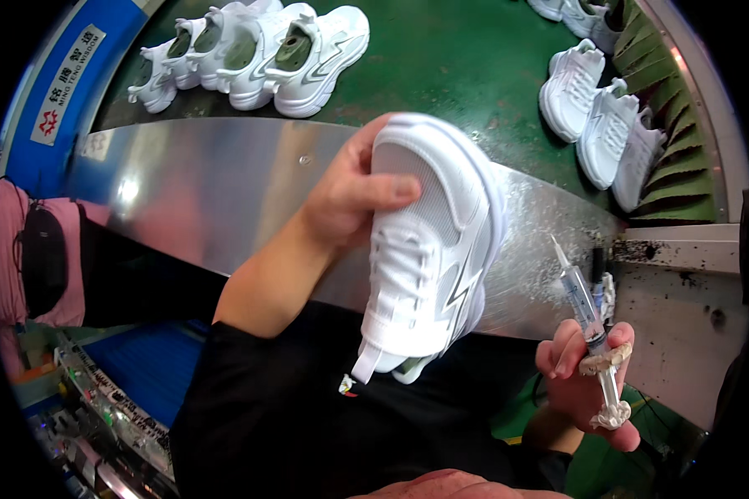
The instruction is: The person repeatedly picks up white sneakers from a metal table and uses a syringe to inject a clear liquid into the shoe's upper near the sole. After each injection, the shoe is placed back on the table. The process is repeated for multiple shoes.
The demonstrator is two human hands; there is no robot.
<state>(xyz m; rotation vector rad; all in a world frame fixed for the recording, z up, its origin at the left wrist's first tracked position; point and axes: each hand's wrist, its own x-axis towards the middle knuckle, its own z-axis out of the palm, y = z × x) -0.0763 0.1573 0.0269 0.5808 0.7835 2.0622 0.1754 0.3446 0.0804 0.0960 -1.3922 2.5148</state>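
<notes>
My left hand [354, 195] grips a white sneaker [429, 249] by its toe end, thumb across the mesh upper, holding it up above my lap with the heel pointing down. The sneaker has silver zigzag trim on its side and a strap closure. My right hand [587, 378] at the lower right holds a clear plastic syringe [582, 308], needle tip pointing up and left, its plunger end crusted with dried white glue. The syringe tip is a short way right of the sneaker, not touching it.
A curved shiny metal ledge [208, 183] borders a green conveyor belt [449, 66]. More white sneakers stand on the belt at the upper left [266, 54] and upper right [603, 121]. A person in pink [8, 249] sits at the far left. A cluttered blue rack [116, 399] lies lower left.
</notes>
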